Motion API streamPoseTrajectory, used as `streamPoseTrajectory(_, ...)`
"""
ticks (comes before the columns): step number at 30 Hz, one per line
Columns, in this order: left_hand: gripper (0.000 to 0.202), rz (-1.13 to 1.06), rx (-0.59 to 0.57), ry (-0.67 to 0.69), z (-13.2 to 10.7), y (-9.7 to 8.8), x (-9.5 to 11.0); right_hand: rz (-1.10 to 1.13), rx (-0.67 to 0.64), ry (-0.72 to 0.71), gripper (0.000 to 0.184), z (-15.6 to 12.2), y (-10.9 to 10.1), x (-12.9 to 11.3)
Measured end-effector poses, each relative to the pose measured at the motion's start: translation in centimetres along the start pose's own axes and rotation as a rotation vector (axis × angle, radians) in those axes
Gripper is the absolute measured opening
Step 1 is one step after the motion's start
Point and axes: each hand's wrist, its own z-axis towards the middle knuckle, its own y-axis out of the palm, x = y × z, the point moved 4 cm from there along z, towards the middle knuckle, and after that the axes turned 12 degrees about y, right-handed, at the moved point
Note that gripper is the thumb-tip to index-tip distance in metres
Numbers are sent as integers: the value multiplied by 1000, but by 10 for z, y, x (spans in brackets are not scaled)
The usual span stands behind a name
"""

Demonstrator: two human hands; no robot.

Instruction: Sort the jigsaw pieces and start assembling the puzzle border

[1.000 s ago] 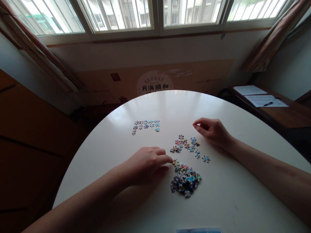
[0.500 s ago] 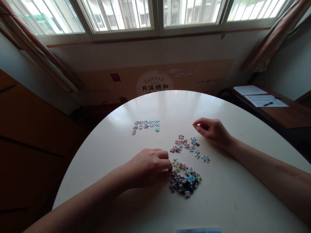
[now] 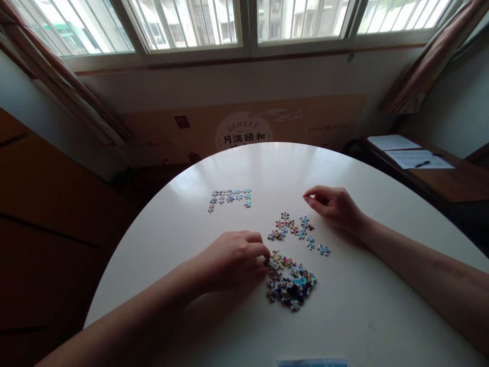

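Observation:
My left hand [image 3: 239, 257] reaches in from the left, with its curled fingertips at the upper left edge of a dense pile of jigsaw puzzle pieces [image 3: 294, 288]. Whatever those fingers grip is hidden. Resting on the table at the right, my right hand [image 3: 334, 206] has thumb and forefinger closed together, and no piece shows between them. Close to its left lies a looser cluster of puzzle pieces [image 3: 290, 227]. A single blue piece [image 3: 324, 250] sits apart below that cluster. Farther back, a partly laid section of the puzzle [image 3: 231, 196] forms rows with a gap at the lower middle.
Everything lies on a round white table [image 3: 153, 255]. A blue-edged flat item [image 3: 311, 363] shows at the near edge. To the right, a brown side table [image 3: 466, 178] holds papers [image 3: 418, 158] and a pen [image 3: 422, 164]. Windows and curtains are beyond.
My left hand has shifted slightly up and away, its fingertips still by the pile's upper left edge. The right hand and the pieces look unmoved.

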Motion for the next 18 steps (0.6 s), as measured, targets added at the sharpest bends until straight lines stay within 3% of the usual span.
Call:
streamPoseTrajectory(13, 7, -46, -66, -57, -3, -5, -3, 6, -5, 3, 18, 0, 1, 3)
streamPoseTrajectory(18, 13, 12, -20, -65, -12, -17, -13, 12, -7, 6, 18, 0, 1, 2)
